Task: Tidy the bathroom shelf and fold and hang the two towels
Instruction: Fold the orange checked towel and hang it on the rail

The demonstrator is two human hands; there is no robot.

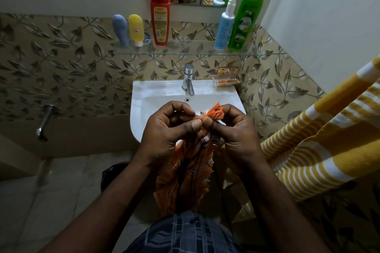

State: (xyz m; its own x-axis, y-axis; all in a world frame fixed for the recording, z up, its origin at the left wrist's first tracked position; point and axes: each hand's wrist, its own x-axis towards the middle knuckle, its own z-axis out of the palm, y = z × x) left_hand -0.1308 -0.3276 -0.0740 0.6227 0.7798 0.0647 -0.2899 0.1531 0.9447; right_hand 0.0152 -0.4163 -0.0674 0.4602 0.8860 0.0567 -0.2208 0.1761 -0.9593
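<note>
Leaf-patterned tiles are backing a glass shelf (185,53) where five containers are standing in two groups, a grey tube (121,28), a yellow tube (136,28) and a red bottle (160,18) at one end, a white pump bottle (224,26) and a green pump bottle (245,22) at the other, above a white sink (156,92). In front of the basin, a person is holding up an orange towel (185,181): the left hand (164,129) and the right hand (232,131) are meeting thumb to thumb, each pinching the fringed top edge, while the rest of the cloth is hanging bunched between the forearms. A yellow striped towel (320,139) is draping at the right, apparently already hung. The grip is looking slight, since both hands are taking only the tassels and a narrow bit of hem; if those threads are slipping, the towel is likely dropping to the floor. With the cloth gathered rather than spread, any fold started here is risking a crooked, lumpy result. Swinging it toward the yellow towel may also be dragging that one askew.
</note>
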